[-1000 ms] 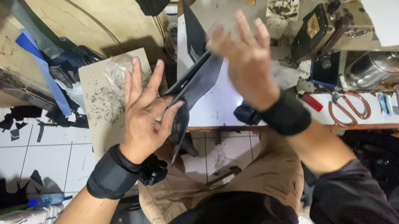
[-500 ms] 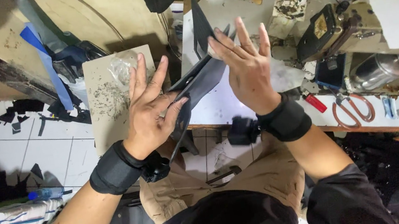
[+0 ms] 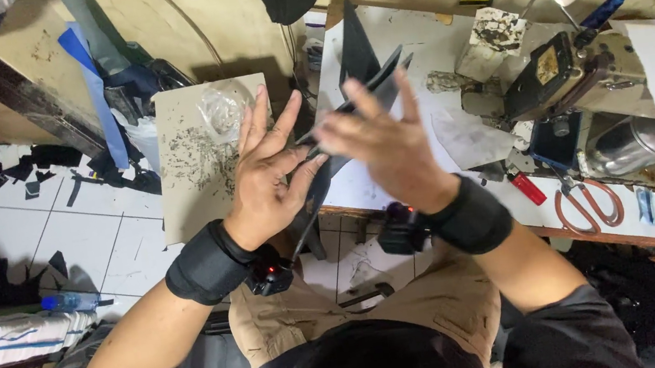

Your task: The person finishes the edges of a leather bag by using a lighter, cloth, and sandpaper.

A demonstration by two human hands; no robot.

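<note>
Two hands meet over the near edge of the tabletop (image 3: 409, 38), and between them I see a dark strip (image 3: 352, 113) of what looks like leather or stiff fabric. My left hand (image 3: 267, 175) has its palm turned up and its fingers spread; only the thumb side seems to press the strip, so the grip there is loose, more a support than a clamp. My right hand (image 3: 382, 147) lies flat on top with the fingers straight, pinning the strip against the left palm rather than closing round it. Held this way, the strip is sandwiched and kept flat, which I judge lets the hands smooth or fold it. Its far end runs up past a second dark piece (image 3: 356, 45) that stands pointed on the white sheet behind.

Both wrists carry black bands (image 3: 207, 263). To the left of the hands sits a grey board (image 3: 190, 168) speckled with scraps, with a clear bag at its far edge. To the right I see a sewing machine (image 3: 558, 78), a red lighter (image 3: 527, 187) and orange-handled scissors (image 3: 587, 204), all within reach but well apart from the hands. Black offcuts litter the tiled floor (image 3: 73, 234) on the left.
</note>
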